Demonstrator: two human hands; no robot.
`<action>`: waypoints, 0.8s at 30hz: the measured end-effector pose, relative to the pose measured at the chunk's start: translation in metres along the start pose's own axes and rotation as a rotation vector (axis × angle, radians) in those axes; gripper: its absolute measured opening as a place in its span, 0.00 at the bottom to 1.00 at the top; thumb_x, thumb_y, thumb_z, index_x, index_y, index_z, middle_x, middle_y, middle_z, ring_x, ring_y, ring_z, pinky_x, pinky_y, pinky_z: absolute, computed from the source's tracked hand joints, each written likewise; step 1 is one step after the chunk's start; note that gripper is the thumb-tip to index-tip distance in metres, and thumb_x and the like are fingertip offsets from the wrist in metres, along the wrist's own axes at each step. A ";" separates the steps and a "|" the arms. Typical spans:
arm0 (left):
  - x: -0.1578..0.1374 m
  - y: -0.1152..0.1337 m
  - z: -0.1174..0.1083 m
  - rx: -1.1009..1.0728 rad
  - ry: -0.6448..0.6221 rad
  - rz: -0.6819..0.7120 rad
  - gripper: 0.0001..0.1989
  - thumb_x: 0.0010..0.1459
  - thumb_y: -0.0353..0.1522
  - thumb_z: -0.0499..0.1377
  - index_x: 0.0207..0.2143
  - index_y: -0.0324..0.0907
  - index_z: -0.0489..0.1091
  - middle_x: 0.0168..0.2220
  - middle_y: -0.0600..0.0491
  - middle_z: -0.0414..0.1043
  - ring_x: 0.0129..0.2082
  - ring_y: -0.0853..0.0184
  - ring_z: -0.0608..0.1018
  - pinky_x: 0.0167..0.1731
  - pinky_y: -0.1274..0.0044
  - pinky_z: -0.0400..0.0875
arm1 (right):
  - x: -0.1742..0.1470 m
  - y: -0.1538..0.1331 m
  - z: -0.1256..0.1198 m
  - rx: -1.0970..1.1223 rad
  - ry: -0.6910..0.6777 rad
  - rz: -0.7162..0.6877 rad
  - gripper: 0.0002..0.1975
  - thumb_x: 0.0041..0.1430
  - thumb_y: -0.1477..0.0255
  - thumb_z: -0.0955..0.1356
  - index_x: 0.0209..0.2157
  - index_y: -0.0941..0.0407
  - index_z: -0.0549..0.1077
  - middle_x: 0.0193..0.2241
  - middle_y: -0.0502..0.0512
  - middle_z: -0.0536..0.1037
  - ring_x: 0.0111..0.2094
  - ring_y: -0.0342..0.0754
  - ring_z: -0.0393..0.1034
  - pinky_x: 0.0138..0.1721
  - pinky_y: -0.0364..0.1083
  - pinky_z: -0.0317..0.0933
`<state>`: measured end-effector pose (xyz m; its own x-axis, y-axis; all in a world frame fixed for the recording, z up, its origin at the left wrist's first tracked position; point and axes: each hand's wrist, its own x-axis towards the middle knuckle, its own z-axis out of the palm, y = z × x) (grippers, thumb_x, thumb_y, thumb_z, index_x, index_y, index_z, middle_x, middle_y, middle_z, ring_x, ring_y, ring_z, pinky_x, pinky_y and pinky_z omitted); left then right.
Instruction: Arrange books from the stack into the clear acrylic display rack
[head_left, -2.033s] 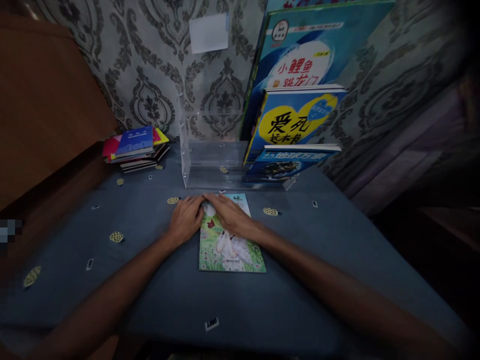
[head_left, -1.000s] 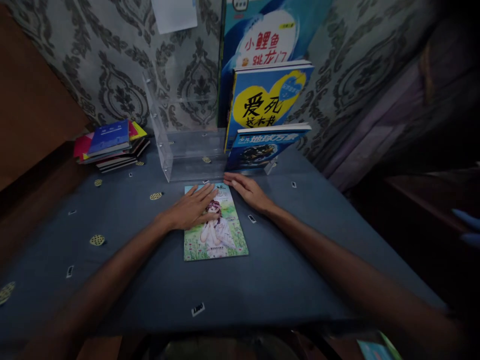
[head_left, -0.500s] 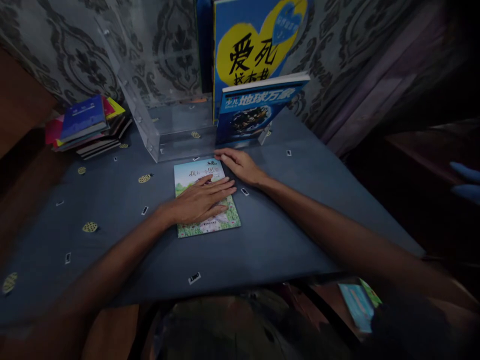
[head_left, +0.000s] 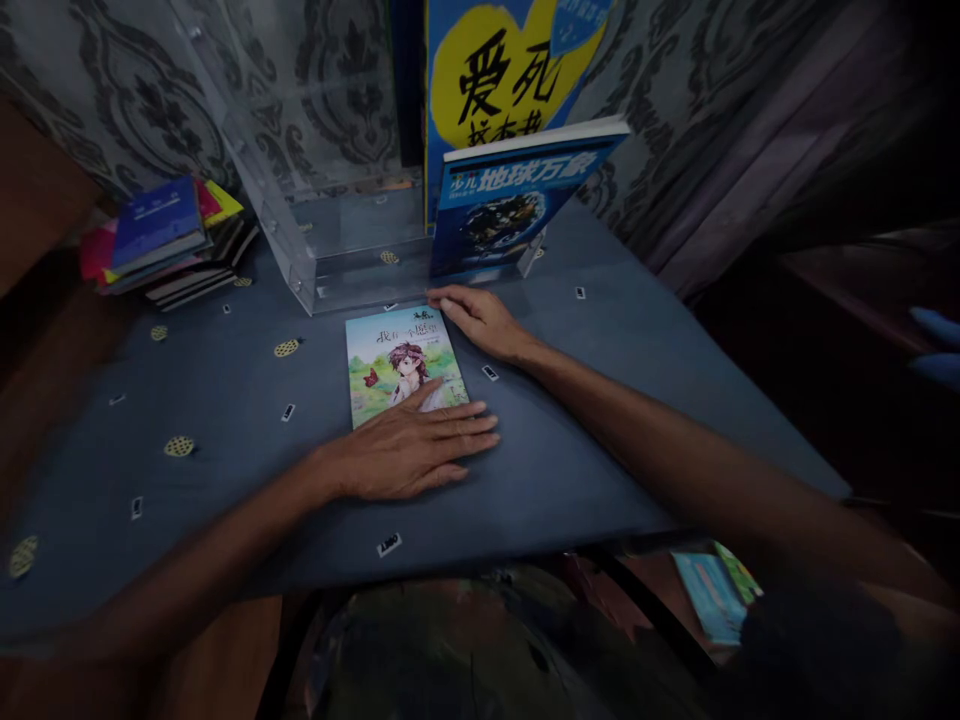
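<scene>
Glossy flat rectangular paperback

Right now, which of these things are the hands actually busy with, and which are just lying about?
In hand:
picture book, flat on the table
left hand, flat across its near edge
right hand, at its far corner

Lying about:
clear stand
upright blue books
stacked books

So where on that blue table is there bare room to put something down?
Bare cloth lies right of the picture book, beyond the right hand, toward the table's right edge. Another patch lies between the book stack and the left hand. The back is crowded: a clear acrylic rack holds upright books.
</scene>
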<state>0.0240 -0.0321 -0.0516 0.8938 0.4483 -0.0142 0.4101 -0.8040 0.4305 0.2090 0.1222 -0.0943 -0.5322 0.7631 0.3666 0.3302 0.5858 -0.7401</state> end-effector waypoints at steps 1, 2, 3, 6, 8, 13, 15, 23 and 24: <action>-0.001 0.002 0.001 0.025 -0.007 0.010 0.24 0.74 0.40 0.43 0.69 0.48 0.54 0.70 0.52 0.56 0.72 0.64 0.53 0.71 0.58 0.30 | 0.000 0.000 0.000 -0.006 0.000 0.000 0.22 0.70 0.60 0.61 0.55 0.56 0.75 0.52 0.58 0.80 0.53 0.54 0.74 0.57 0.53 0.64; -0.001 0.003 0.001 0.042 -0.013 0.014 0.25 0.74 0.40 0.43 0.70 0.48 0.53 0.70 0.52 0.56 0.72 0.64 0.53 0.71 0.58 0.28 | 0.000 0.001 0.000 -0.009 -0.003 0.001 0.22 0.70 0.61 0.61 0.56 0.56 0.75 0.52 0.58 0.80 0.53 0.54 0.74 0.56 0.53 0.65; -0.002 0.004 0.001 0.052 -0.019 0.017 0.25 0.74 0.41 0.42 0.70 0.47 0.52 0.70 0.52 0.55 0.72 0.64 0.53 0.71 0.58 0.27 | 0.000 0.001 0.000 -0.008 -0.005 0.003 0.22 0.70 0.61 0.61 0.55 0.56 0.75 0.51 0.58 0.80 0.52 0.54 0.74 0.56 0.53 0.65; -0.002 0.006 0.001 0.064 -0.037 0.013 0.25 0.75 0.41 0.42 0.70 0.47 0.51 0.71 0.52 0.54 0.72 0.65 0.52 0.70 0.58 0.25 | 0.000 0.000 0.000 0.004 -0.006 0.012 0.21 0.70 0.61 0.61 0.55 0.55 0.75 0.51 0.57 0.80 0.52 0.54 0.75 0.56 0.53 0.65; -0.002 0.005 0.001 0.073 -0.041 0.014 0.25 0.75 0.40 0.42 0.70 0.47 0.50 0.71 0.52 0.53 0.72 0.65 0.52 0.70 0.57 0.25 | -0.001 -0.001 0.000 0.003 -0.002 0.014 0.21 0.70 0.61 0.61 0.55 0.55 0.75 0.51 0.56 0.80 0.53 0.54 0.74 0.56 0.53 0.65; -0.005 0.004 0.005 0.109 -0.031 0.037 0.25 0.75 0.39 0.41 0.71 0.46 0.49 0.71 0.52 0.53 0.72 0.66 0.52 0.70 0.57 0.24 | -0.002 -0.002 -0.001 -0.028 -0.004 -0.008 0.19 0.69 0.65 0.61 0.54 0.55 0.77 0.51 0.56 0.80 0.53 0.54 0.74 0.56 0.53 0.65; -0.008 0.004 0.006 0.125 -0.033 0.041 0.25 0.75 0.39 0.40 0.71 0.45 0.49 0.71 0.52 0.53 0.72 0.67 0.52 0.71 0.58 0.25 | -0.002 -0.002 -0.001 -0.033 0.001 -0.012 0.19 0.69 0.66 0.61 0.53 0.55 0.77 0.52 0.56 0.80 0.54 0.54 0.74 0.57 0.54 0.65; -0.030 0.007 0.007 0.143 -0.017 0.026 0.26 0.75 0.39 0.43 0.72 0.49 0.45 0.71 0.53 0.54 0.71 0.67 0.55 0.72 0.59 0.34 | -0.001 -0.002 0.000 -0.014 0.012 0.005 0.17 0.68 0.66 0.63 0.50 0.53 0.79 0.54 0.55 0.80 0.55 0.55 0.73 0.58 0.55 0.64; -0.033 0.008 0.007 0.147 -0.012 0.023 0.26 0.74 0.39 0.44 0.72 0.48 0.45 0.71 0.53 0.54 0.71 0.67 0.55 0.72 0.60 0.35 | -0.002 -0.003 0.000 -0.011 0.011 0.005 0.17 0.68 0.66 0.63 0.50 0.53 0.79 0.54 0.55 0.79 0.56 0.55 0.73 0.58 0.55 0.64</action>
<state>-0.0013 -0.0560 -0.0542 0.9047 0.4256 -0.0167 0.4113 -0.8628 0.2938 0.2088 0.1193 -0.0931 -0.5216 0.7691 0.3694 0.3411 0.5848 -0.7360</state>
